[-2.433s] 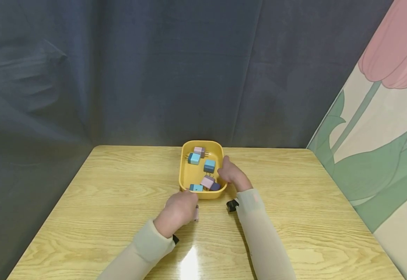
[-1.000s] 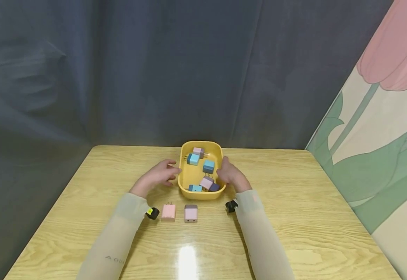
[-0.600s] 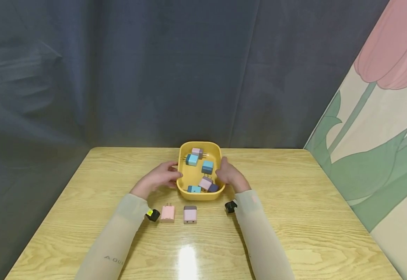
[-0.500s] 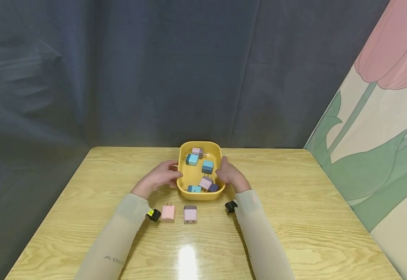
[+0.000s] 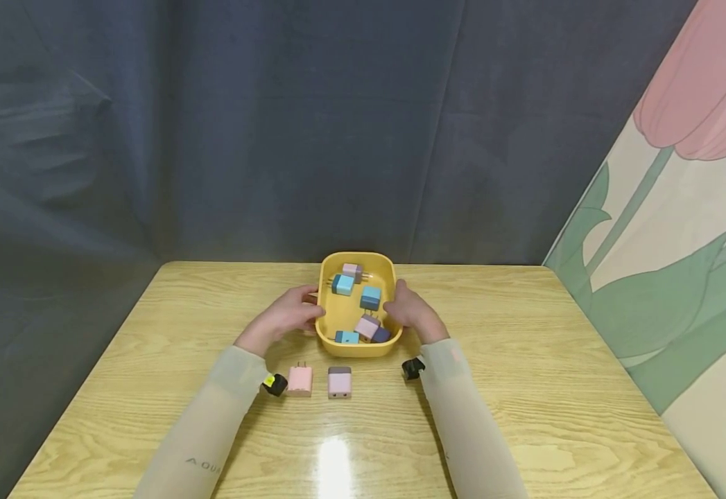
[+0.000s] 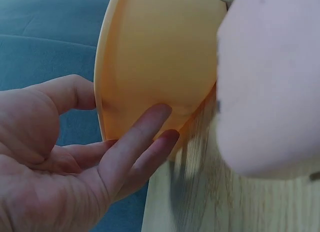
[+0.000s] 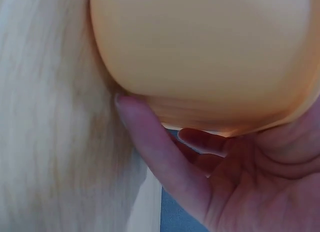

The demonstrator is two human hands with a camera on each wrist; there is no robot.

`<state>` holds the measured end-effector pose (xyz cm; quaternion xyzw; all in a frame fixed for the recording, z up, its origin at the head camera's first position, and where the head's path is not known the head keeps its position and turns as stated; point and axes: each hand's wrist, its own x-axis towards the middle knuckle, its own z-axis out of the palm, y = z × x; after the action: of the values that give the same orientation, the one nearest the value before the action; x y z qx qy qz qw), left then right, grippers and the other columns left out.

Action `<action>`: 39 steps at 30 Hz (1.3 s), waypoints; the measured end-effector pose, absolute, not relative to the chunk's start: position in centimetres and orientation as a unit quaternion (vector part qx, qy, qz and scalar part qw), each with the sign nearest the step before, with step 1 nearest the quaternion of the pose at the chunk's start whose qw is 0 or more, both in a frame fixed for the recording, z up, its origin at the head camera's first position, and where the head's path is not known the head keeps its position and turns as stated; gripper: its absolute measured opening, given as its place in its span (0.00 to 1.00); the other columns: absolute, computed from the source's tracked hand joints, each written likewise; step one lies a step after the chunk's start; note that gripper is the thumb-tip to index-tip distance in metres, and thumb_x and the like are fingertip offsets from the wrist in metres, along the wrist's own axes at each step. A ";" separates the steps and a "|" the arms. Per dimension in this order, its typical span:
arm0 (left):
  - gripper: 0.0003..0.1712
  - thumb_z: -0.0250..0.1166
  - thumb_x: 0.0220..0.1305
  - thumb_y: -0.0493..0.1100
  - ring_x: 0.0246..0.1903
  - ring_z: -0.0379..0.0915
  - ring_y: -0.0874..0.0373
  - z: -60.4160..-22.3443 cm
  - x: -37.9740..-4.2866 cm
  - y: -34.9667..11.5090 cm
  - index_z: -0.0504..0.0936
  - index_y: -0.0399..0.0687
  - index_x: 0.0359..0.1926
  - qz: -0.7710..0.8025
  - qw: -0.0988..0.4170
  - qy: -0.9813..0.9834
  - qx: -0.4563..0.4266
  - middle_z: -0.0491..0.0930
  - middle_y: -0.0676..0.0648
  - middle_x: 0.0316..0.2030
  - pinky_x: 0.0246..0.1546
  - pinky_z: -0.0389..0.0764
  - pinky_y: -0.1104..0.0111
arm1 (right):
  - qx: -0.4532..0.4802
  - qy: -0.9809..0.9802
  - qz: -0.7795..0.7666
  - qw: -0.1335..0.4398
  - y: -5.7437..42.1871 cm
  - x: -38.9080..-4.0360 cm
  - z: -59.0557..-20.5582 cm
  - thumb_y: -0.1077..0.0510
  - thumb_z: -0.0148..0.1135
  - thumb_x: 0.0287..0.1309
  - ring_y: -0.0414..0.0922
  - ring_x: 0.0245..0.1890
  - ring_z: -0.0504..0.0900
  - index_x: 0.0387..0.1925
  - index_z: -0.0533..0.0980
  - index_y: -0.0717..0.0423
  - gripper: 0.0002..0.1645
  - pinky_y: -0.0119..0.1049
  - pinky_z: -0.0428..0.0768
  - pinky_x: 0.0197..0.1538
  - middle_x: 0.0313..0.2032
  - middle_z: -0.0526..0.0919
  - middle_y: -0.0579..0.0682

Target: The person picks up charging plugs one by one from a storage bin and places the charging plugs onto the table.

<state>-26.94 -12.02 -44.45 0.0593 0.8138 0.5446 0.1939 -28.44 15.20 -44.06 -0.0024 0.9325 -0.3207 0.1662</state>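
A yellow plastic bin (image 5: 363, 351) stands at the far middle of the table with several plug chargers in it, among them a blue charger (image 5: 371, 298), a lilac charger (image 5: 367, 326) and a dark navy one (image 5: 381, 335). My left hand (image 5: 280, 319) holds the bin's left side, thumb at the rim and fingers (image 6: 135, 147) along the outer wall. On the opposite side my right hand (image 5: 417, 315) grips the bin, thumb over the rim; in the right wrist view one finger (image 7: 160, 149) reaches low along the wall. In front lie a pink charger (image 5: 300, 382) and a lilac-and-grey charger (image 5: 340, 384).
Behind the wooden table (image 5: 525, 388) hangs a dark curtain (image 5: 313, 138). A wall panel with a painted tulip (image 5: 699, 90) borders the right side. The pink charger lies right beside the black camera (image 5: 275, 384) on the left wrist.
My left hand has left the two chargers in front of the bin and moved up and left to the bin's left side, where it took hold. The right hand has stayed at the right side.
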 end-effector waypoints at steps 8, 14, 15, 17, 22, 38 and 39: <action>0.46 0.65 0.71 0.36 0.57 0.84 0.45 -44.0 -26.6 -11.5 0.57 0.37 0.85 0.523 0.192 0.828 0.063 0.69 0.29 0.75 0.52 0.92 0.61 | -0.004 0.929 -0.331 0.166 15.6 -28.5 -43.9 0.56 0.51 0.79 0.60 0.60 0.80 0.85 0.44 0.70 0.46 0.45 0.80 0.55 0.74 0.70 0.70; 0.44 0.63 0.72 0.36 0.58 0.84 0.44 -43.9 -26.4 -11.3 0.57 0.36 0.84 0.523 0.193 0.828 0.065 0.69 0.29 0.75 0.52 0.92 0.60 | -0.020 0.924 -0.343 0.168 16.1 -28.5 -44.0 0.54 0.51 0.80 0.56 0.52 0.82 0.84 0.44 0.70 0.46 0.40 0.80 0.48 0.73 0.70 0.71; 0.44 0.64 0.73 0.36 0.58 0.84 0.44 -43.8 -26.4 -11.3 0.57 0.37 0.84 0.521 0.193 0.829 0.063 0.69 0.29 0.75 0.51 0.92 0.61 | -0.024 0.922 -0.349 0.168 16.2 -28.5 -44.0 0.54 0.51 0.79 0.54 0.47 0.82 0.84 0.46 0.71 0.45 0.38 0.80 0.45 0.72 0.72 0.72; 0.44 0.64 0.73 0.37 0.57 0.84 0.45 -43.8 -26.3 -11.2 0.57 0.37 0.84 0.515 0.194 0.833 0.061 0.69 0.29 0.74 0.50 0.92 0.61 | -0.030 0.917 -0.359 0.170 16.4 -28.5 -44.0 0.54 0.51 0.79 0.50 0.38 0.80 0.82 0.48 0.71 0.43 0.35 0.78 0.38 0.69 0.74 0.72; 0.46 0.66 0.71 0.38 0.53 0.84 0.46 -43.6 -26.0 -11.0 0.57 0.39 0.85 0.485 0.194 0.850 0.058 0.71 0.31 0.73 0.45 0.92 0.63 | -0.036 0.908 -0.378 0.177 16.6 -28.5 -43.8 0.54 0.51 0.78 0.46 0.30 0.79 0.79 0.54 0.70 0.39 0.32 0.77 0.29 0.62 0.77 0.71; 0.44 0.64 0.73 0.37 0.50 0.83 0.47 -43.2 -25.2 -10.6 0.58 0.39 0.84 0.458 0.176 0.869 0.054 0.73 0.31 0.71 0.42 0.91 0.64 | -0.023 0.935 -0.326 0.135 16.7 -27.8 -42.1 0.50 0.50 0.80 0.62 0.68 0.80 0.80 0.55 0.70 0.40 0.55 0.81 0.71 0.73 0.73 0.71; 0.44 0.64 0.73 0.37 0.49 0.84 0.48 -43.2 -25.3 -10.6 0.57 0.39 0.84 0.459 0.176 0.869 0.053 0.73 0.31 0.71 0.42 0.91 0.64 | -0.020 0.940 -0.319 0.120 16.6 -27.7 -41.7 0.50 0.50 0.80 0.63 0.70 0.78 0.80 0.56 0.70 0.40 0.58 0.78 0.74 0.73 0.72 0.72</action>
<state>-25.25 -10.62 -43.22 0.0528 0.8691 0.4594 0.1756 -27.67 16.64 -41.67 -0.0201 0.9400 -0.3188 0.1203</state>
